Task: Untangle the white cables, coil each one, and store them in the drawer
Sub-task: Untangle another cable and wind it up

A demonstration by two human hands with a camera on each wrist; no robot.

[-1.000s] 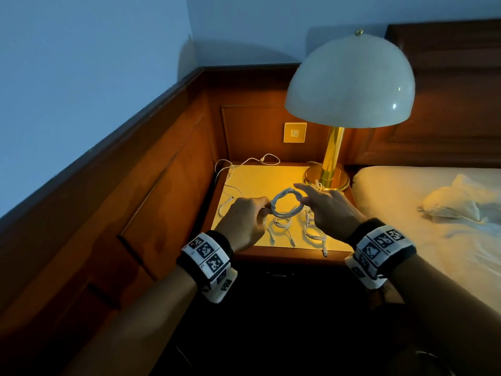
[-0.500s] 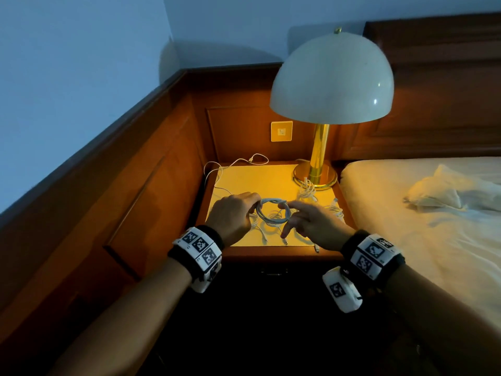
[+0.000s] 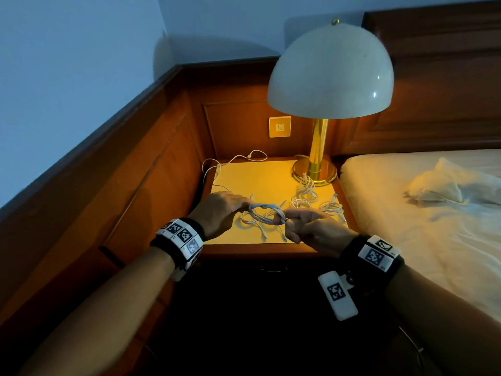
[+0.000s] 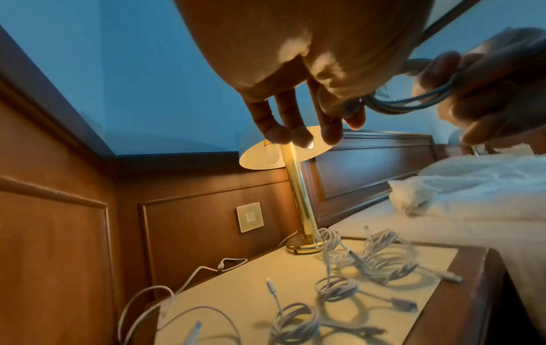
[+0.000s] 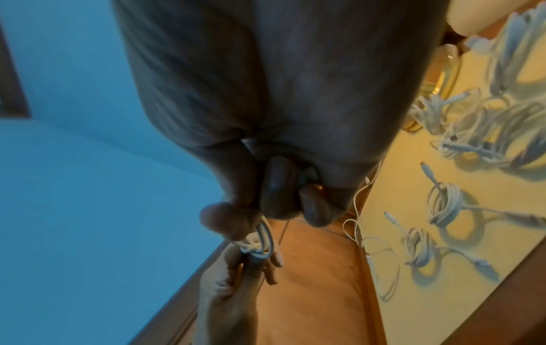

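Observation:
A coiled white cable [image 3: 267,215] hangs just above the nightstand top [image 3: 260,180], held between both hands. My left hand [image 3: 244,206] pinches its left side, and in the left wrist view the coil [image 4: 395,105] sits between thumb and forefinger while the other fingers [image 4: 295,121] hang loose. My right hand [image 3: 284,219] pinches the right side, its fingers [image 5: 277,186] curled round the cable strands [image 5: 263,233]. Several other coiled cables [image 3: 306,189] [image 4: 384,261] [image 5: 443,205] lie on the top. A loose cable [image 3: 235,161] trails off the back left corner.
A brass lamp [image 3: 330,71] with a dome shade stands at the back right of the nightstand. Wood panelling [image 3: 151,185] closes the left and back. A bed [image 3: 420,226] lies right. Below the top, the dark drawer front [image 3: 273,268] is barely visible.
The coil has come down and nearer the front edge. My right hand, earlier spread over the coil, now has its fingers curled and pinches the coil's right side.

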